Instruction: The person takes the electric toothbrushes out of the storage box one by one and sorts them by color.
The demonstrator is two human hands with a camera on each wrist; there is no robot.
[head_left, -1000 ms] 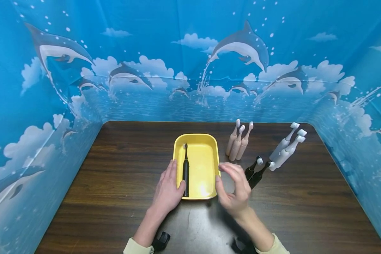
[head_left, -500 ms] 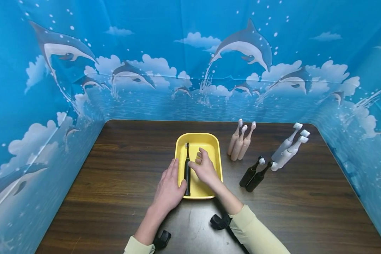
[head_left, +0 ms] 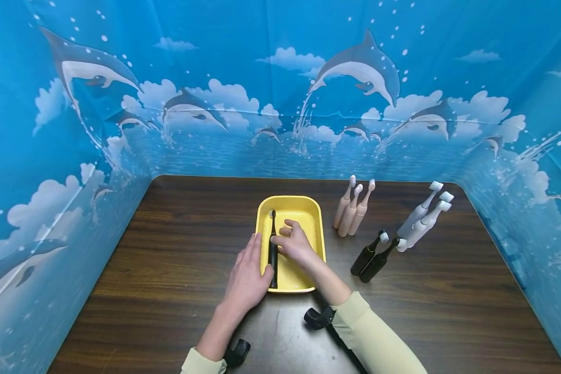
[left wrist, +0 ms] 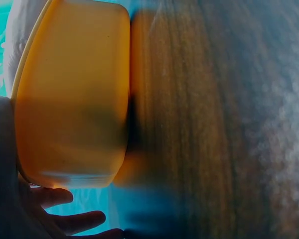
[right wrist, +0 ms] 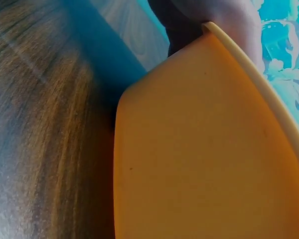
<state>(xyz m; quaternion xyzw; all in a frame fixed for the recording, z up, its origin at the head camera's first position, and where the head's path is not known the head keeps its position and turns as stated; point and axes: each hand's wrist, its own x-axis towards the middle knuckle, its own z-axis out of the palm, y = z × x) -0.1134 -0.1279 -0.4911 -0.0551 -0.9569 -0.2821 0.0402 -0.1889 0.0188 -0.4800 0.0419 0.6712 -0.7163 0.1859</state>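
Observation:
A yellow tray (head_left: 301,275) stands on the table, and a black electric toothbrush (head_left: 273,262) lies lengthwise along its left side, bristles at the far end. My left hand (head_left: 246,275) rests along the tray's left wall with straight fingers outside and the thumb at the rim; in the left wrist view its fingers (left wrist: 82,221) extend past the tray wall (left wrist: 74,99). My right hand (head_left: 295,243) reaches over the tray's right rim. Its thumb lies at the toothbrush's upper handle, the other fingers loosely bent and apart from it; any grip is not visible.
Right of the tray stand three pink toothbrushes (head_left: 350,213), two black toothbrushes (head_left: 373,259) and three white or pale grey toothbrushes (head_left: 423,218), all upright. A blue dolphin-print cloth (head_left: 271,78) encloses the back and sides of the dark wooden table (head_left: 187,228).
My right hand has moved left from the tray's right rim to above the black toothbrush inside, and its thumb has come to the handle. The left hand has stayed at the tray's left wall.

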